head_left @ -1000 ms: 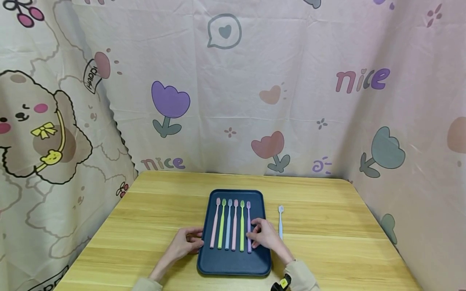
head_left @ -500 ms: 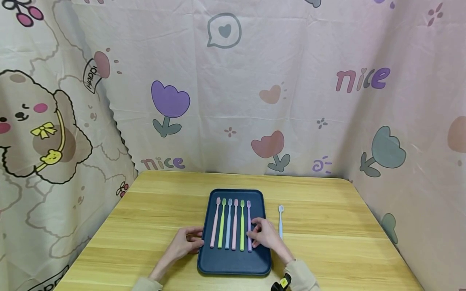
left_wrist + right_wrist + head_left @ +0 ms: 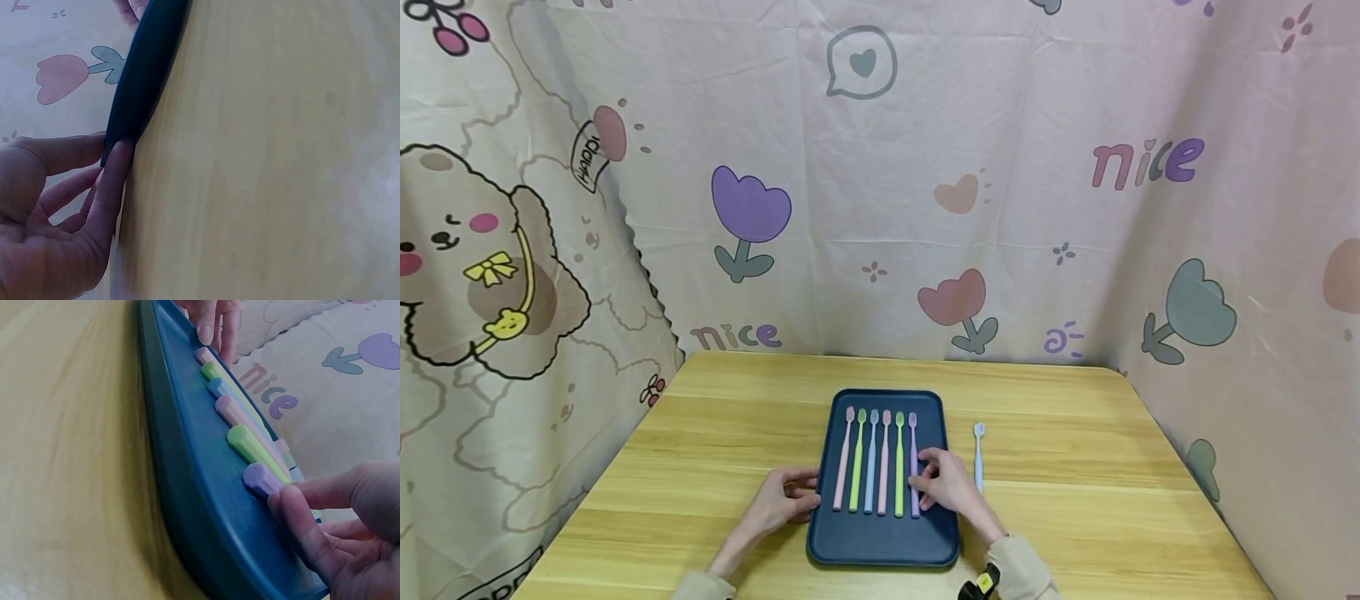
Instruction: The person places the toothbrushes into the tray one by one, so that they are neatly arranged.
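Observation:
A dark blue tray lies on the table with a row of toothbrushes in it, bristle heads at the far end. From left to right they are pink, green, blue, pink, green and purple. My right hand pinches the purple toothbrush's handle between thumb and finger; its butt end shows in the right wrist view. At the tray's left edge, my left hand grips the rim, thumb and fingers on either side of it in the left wrist view.
One pale blue toothbrush lies on the wooden table right of the tray, its lower end hidden behind my right hand and wrist. A patterned curtain encloses the table at the back and sides.
The purple toothbrush has slid very slightly away from me in my right hand's pinch. The left hand and the tray look unmoved.

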`<state>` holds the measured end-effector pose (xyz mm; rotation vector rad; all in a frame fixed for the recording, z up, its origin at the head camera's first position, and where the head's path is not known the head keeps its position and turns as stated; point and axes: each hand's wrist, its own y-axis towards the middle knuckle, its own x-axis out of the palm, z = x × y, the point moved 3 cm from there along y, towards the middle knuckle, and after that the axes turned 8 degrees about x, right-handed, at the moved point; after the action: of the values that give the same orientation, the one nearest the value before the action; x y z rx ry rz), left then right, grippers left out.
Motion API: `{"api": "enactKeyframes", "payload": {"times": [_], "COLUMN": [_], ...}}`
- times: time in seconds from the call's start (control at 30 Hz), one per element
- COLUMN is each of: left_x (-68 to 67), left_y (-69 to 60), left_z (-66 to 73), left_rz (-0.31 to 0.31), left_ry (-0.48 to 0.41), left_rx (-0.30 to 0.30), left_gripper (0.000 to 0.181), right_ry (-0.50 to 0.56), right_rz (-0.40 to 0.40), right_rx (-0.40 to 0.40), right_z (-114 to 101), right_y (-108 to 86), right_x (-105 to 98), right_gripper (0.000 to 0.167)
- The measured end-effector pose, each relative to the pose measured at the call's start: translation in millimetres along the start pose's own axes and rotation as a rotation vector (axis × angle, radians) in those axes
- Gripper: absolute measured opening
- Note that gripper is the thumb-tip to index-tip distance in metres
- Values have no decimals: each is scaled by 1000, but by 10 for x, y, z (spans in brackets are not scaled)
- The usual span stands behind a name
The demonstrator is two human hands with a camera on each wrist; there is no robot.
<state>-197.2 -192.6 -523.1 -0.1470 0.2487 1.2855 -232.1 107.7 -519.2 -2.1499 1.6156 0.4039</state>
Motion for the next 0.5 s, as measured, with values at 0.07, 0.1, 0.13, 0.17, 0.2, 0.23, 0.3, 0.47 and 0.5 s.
{"api": "enactKeyframes", "payload": {"times": [0.07,0.1,0.13,0.17,0.2,0.23,0.3,0.47,0.5], "left_x": [1,1,1,1,2,2,3,5,5], "left_y": [1,1,1,1,0,0,-2,-4,-4], "left_z": [2,3,3,3,4,5,6,8,8], "left_rz": [-1,0,-1,-1,-1,-2,-3,-4,-4], "left_ry": [0,0,-1,-1,-2,-3,-6,-8,-8], "left_rx": [1,1,1,2,3,4,7,12,12], "left_gripper": [54,54,54,54,54,54,53,53,53], "right_ry": [-1,-2,-2,-2,-3,-4,-4,-4,-5], "right_rz": [0,1,1,1,2,3,4,4,4], "right_rx": [1,1,0,0,0,-1,0,-4,-5], "right_z": [1,1,1,2,5,8,16,27,27], "right_y": [3,4,5,6,7,10,14,19,19], "right_x": [1,1,1,2,3,4,6,9,9], "right_gripper": [51,51,51,51,51,50,50,49,49]}}
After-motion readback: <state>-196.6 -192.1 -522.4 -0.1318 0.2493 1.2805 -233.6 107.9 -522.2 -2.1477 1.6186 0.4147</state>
